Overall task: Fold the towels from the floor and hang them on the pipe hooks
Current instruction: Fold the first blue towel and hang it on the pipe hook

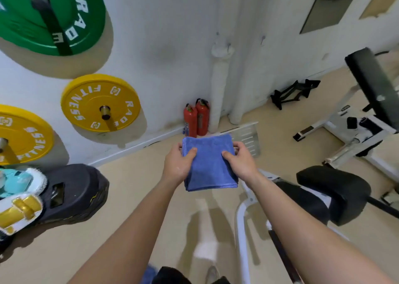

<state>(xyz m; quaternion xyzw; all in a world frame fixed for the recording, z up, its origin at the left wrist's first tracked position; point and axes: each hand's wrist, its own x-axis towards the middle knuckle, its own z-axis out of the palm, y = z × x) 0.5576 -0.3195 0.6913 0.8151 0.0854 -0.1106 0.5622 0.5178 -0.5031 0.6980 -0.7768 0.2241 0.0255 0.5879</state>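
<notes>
A blue towel (209,165), folded into a thick square, is held out in front of me above the beige floor. My left hand (180,164) grips its left edge with the thumb on top. My right hand (240,161) grips its right edge the same way. White vertical pipes (219,85) run up the wall ahead, with small hooks (228,46) on them near a pipe joint. A bit of blue cloth (149,274) shows at the bottom edge by my legs.
Two red fire extinguishers (197,118) stand at the wall base left of the pipes. Green and yellow weight plates (100,102) hang on the left wall. A black case (71,192) lies left; a white-framed bench with black pads (332,194) stands right.
</notes>
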